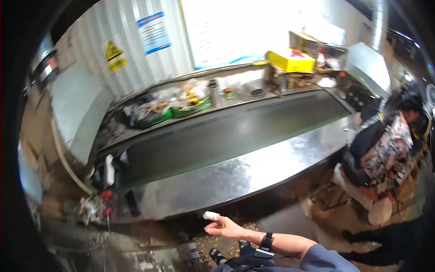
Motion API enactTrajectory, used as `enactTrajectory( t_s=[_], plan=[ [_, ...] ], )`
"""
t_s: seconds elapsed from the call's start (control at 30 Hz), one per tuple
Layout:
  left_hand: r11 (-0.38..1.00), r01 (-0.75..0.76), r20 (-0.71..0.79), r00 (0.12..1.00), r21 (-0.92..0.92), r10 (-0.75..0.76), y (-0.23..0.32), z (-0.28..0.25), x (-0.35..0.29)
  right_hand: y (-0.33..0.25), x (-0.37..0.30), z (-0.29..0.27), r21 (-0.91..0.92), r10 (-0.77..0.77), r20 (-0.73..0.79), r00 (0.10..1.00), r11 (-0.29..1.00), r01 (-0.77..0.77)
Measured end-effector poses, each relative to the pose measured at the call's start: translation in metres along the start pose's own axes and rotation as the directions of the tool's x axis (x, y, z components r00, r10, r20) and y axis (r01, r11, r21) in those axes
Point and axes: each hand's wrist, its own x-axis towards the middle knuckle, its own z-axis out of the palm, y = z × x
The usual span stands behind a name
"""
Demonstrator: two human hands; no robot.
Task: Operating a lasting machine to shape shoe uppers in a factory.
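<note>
My right hand (225, 226) reaches out low at the bottom centre, its forearm coming in from the lower right with a black watch (266, 241) on the wrist. A small white piece (210, 216) sits at the tip of the fingers. I cannot tell whether it is a wrap on a finger or something pinched. The hand hovers just below the front edge of a long shiny metal ledge (235, 174), which borders a dark conveyor belt (226, 136). My left hand is out of view.
Another person (380, 145) in dark and patterned clothes leans at the belt's right end. Behind the belt stand green crates of clutter (181, 106), a metal bottle (213, 93) and a yellow box (290, 60). A white bottle (109, 170) and debris lie at the left end.
</note>
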Motion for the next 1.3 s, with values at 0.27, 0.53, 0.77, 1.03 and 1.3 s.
enactTrajectory(
  t_s=[0.27, 0.53, 0.77, 1.03, 1.3],
  plan=[
    [0.183, 0.831, 0.678, 0.539, -0.525, -0.500, -0.030, 0.122, 0.039, -0.061, -0.024, 0.026, 0.523, -0.238, 0.132, 0.962, 0.841, 0.136],
    [0.017, 0.947, 0.865, 0.300, -0.320, -0.401, -0.043, 0.181, 0.061, -0.042, -0.056, -0.020, 0.549, -0.140, -0.107, 0.984, 0.817, 0.176],
    [-0.053, 0.792, 0.790, 0.598, -0.609, -0.134, 0.028, 0.202, 0.075, -0.056, -0.034, -0.027, 0.862, 0.137, -0.113, 0.984, 0.505, 0.029],
    [0.549, 0.504, 0.742, 0.516, -0.667, 0.427, 0.084, 0.252, 0.112, -0.053, 0.012, 0.035, 0.543, -0.014, -0.147, 0.989, 0.834, 0.093],
    [0.566, 0.503, 0.757, 0.463, -0.653, 0.462, 0.056, 0.273, 0.212, -0.125, 0.086, 0.099, -0.165, -0.207, -0.064, 0.976, 0.967, 0.194]
  ],
)
